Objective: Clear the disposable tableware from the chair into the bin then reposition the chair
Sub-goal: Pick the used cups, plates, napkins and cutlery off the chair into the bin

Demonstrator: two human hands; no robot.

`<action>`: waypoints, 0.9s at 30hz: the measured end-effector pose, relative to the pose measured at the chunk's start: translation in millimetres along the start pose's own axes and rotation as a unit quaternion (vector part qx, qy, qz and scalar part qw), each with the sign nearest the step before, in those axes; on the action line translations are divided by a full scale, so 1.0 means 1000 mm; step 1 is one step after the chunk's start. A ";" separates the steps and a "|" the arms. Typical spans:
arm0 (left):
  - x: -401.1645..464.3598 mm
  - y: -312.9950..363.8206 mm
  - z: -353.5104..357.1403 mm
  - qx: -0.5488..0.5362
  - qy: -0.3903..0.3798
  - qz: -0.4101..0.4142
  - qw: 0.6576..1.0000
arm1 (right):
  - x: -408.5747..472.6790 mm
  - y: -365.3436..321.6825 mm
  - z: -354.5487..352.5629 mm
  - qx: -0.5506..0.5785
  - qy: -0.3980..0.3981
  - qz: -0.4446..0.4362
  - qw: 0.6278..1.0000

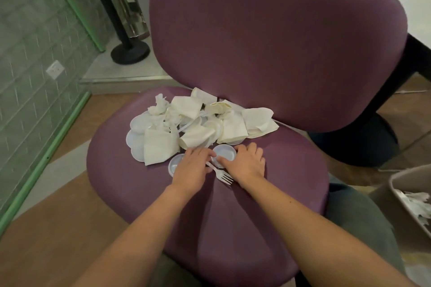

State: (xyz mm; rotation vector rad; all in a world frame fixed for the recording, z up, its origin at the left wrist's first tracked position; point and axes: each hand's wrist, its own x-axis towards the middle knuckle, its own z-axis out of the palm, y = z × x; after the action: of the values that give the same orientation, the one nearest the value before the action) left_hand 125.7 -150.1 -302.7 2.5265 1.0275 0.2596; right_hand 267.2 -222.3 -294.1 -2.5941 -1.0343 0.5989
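- The bin is cut off at the right edge of the view, so only its near corner and some white scraps inside show; the chair's base is hidden under the seat.
- In the heap of napkins at the back of the chair seat, plates and cutlery are buried under paper, and how many lie there is hard to tell.
- At the heap's left side, white plates overlap near the seat's left edge, half covered by a folded napkin.
- The left hand lies palm down near the middle of the seat, fingers loosely bent, covering most of a small plastic lid; its fingertips seem to touch the handle of a white plastic fork, though a real grip cannot be made out.
- The fork lies between the two hands, tines pointing toward the seat's front edge.
- Just right of it, a small round plate sits in front of the heap; the right hand curls round its right rim, thumb on the near edge.
- The purple backrest stands behind the heap.
- Off the seat, a black post base stands on the floor at the left, and the bin stands beside the seat's right edge, well apart from the hands.
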 end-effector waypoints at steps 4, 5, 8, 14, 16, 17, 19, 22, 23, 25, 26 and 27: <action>0.005 -0.003 -0.003 -0.001 -0.018 0.001 1.000 | 0.005 -0.003 0.003 0.023 -0.002 0.018 1.000; 0.007 -0.004 -0.005 0.002 -0.028 0.000 1.000 | 0.007 -0.002 0.002 0.044 -0.005 0.031 0.999; 0.010 -0.005 -0.009 0.008 -0.053 0.007 0.999 | 0.013 0.005 -0.003 0.148 -0.018 0.068 0.987; 0.015 0.004 -0.013 0.020 -0.108 0.029 0.994 | 0.006 0.037 -0.025 0.371 -0.021 0.064 0.926; 0.017 0.009 -0.012 0.019 -0.122 0.024 0.992 | -0.001 0.049 -0.033 0.396 -0.004 0.060 0.916; 0.018 0.013 -0.011 0.013 -0.127 0.022 0.992 | -0.006 0.056 -0.038 0.405 0.008 0.057 0.912; 0.019 0.024 -0.011 -0.013 -0.133 0.023 0.991 | -0.014 0.069 -0.051 0.419 0.042 0.053 0.905; 0.020 0.047 -0.010 -0.063 -0.134 0.018 0.989 | -0.022 0.088 -0.066 0.441 0.101 0.077 0.889; 0.021 0.060 -0.009 -0.078 -0.132 0.011 0.988 | -0.026 0.094 -0.073 0.446 0.122 0.091 0.882; 0.023 0.084 -0.007 -0.110 -0.125 -0.010 0.986 | -0.031 0.105 -0.082 0.449 0.151 0.113 0.873; 0.025 0.101 -0.004 -0.123 -0.125 -0.013 0.984 | -0.035 0.114 -0.090 0.454 0.168 0.122 0.867; 0.027 0.116 -0.002 -0.136 -0.127 -0.011 0.982 | -0.039 0.120 -0.096 0.462 0.182 0.129 0.858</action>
State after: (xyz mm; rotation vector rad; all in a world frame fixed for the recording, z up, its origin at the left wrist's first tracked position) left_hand 217.0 -205.5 -250.9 2.2311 0.8561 0.0614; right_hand 357.6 -343.9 -248.6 -1.8500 -0.1628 0.4659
